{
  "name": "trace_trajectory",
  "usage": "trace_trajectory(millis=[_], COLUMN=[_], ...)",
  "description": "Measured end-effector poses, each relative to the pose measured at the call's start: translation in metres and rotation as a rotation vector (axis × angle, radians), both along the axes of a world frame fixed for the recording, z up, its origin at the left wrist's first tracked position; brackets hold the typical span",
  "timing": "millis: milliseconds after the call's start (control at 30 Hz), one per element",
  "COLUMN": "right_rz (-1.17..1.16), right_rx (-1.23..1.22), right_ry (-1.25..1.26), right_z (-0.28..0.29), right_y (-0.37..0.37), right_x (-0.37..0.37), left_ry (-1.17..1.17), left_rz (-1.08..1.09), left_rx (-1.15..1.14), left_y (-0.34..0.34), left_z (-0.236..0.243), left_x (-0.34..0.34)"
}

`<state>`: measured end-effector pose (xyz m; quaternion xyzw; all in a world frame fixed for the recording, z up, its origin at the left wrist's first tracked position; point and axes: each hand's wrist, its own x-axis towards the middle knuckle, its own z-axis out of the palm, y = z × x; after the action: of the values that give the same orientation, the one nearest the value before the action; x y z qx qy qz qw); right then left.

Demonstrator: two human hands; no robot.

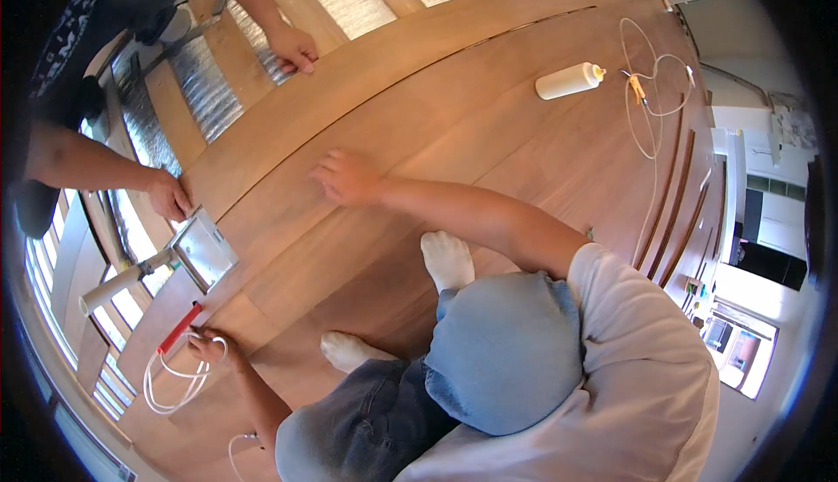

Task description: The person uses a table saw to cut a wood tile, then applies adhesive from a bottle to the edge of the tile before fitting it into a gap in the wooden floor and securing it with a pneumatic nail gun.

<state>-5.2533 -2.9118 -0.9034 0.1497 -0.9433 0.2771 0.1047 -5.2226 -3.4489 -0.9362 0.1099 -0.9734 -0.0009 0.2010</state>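
Observation:
My right hand point(347, 178) rests on a wooden floor plank point(410, 154), fingers spread and slightly bent, with nothing in them. Low on the left, my left hand point(209, 348) is closed around a looped white cable point(179, 402). A red, bar-shaped piece point(181, 327) lies against that cable just beyond my fingers. Farther off stands an open metal box point(207, 251) with a pale pipe point(118, 290) joined to its side. A co-worker's hand point(170, 196) touches the box's far edge. The co-worker's other hand point(292, 48) is at the far edge of the boards.
Beyond the boards, wooden joists point(218, 80) show with silvery foil point(202, 89) between them. A white squeeze bottle point(569, 81) lies at the upper right, near a thin pale cord point(656, 154) with a yellow piece point(636, 89). My socked feet point(448, 258) are on the planks.

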Motion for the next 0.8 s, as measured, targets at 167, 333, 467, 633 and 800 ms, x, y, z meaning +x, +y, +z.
trace_trajectory(millis=[167,333,467,633,800], right_rz=[-0.090,0.146,0.371,0.375,-0.272], right_rx=[0.022,-0.058,-0.042,0.084,-0.153], right_ry=[-0.297,-0.261,-0.388,-0.468,-0.547], right_z=[0.004,0.060,0.046,0.040,0.049], right_y=[-0.013,-0.088,-0.143,-0.137,0.008], right_x=[0.021,-0.001,-0.019,-0.021,-0.002], left_ry=[0.082,0.270,0.380,0.169,0.130], left_rz=[-0.009,-0.040,-0.218,-0.047,-0.067], left_rx=[0.842,0.020,0.210,0.279,0.098], left_y=[-0.027,0.034,-0.013,-0.035,0.021], left_z=[-0.010,0.012,-0.031,-0.036,0.004], left_x=[-0.020,-0.027,-0.029,0.011,-0.005])
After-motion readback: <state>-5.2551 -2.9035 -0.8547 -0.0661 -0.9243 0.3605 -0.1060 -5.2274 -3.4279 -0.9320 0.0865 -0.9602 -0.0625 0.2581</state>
